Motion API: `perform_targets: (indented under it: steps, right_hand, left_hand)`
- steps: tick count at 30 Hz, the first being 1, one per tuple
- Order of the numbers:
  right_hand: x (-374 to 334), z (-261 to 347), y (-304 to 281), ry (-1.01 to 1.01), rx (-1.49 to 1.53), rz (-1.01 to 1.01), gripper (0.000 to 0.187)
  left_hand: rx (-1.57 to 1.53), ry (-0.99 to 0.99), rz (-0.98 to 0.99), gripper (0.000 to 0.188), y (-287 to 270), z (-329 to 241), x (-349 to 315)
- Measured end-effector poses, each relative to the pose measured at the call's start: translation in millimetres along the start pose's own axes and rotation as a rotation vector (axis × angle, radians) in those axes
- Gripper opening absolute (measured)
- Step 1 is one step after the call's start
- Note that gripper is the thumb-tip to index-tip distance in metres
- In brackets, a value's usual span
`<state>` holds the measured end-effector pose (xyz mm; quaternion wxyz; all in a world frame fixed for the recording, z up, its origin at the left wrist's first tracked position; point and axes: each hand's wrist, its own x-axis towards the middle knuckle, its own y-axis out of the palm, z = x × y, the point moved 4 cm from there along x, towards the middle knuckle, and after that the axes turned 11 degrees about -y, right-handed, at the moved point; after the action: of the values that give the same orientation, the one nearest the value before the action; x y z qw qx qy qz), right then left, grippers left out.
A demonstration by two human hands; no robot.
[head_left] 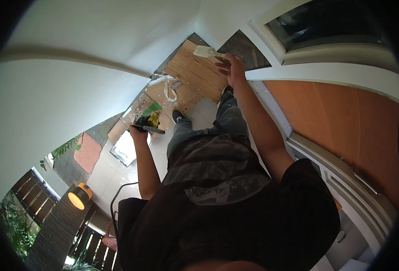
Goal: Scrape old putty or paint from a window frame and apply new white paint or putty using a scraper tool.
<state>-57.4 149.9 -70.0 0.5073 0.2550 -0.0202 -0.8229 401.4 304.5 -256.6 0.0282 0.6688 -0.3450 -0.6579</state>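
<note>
My right hand (232, 70) is stretched far forward near the wall corner, its fingers closed on a wide paintbrush (204, 51) with whitish, paint-covered bristles. Lower on the left, my left hand (138, 130) grips a black and yellow object (152, 119) with a grey, elongated part (154, 130); its exact kind is unclear. Just below that hand lies a white paint tray (123, 151) on the tiles. Pale walls (86, 86) rise on the left and ahead.
Cardboard sheets (192, 67) with white spatters cover the floor ahead of my feet. Crumpled white strips (168, 90) lie on them. An orange-brown door (330, 117) and a window (326, 25) are on the right. A lit yellow lamp (77, 198) sits lower left, near plants.
</note>
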Motion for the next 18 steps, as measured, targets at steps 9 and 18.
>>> perform_targets:
  steps: [9, 18]
  right_hand:
    - [53, 43, -56, 0.103, 0.091, 0.039, 0.027]
    - [83, 73, -71, 0.202, 0.13, 0.12, 0.018]
  left_hand:
    - [0.075, 0.005, -0.156, 0.049, 120, 101, 3]
    - [0.127, 0.053, 0.013, 0.037, 212, 146, 19]
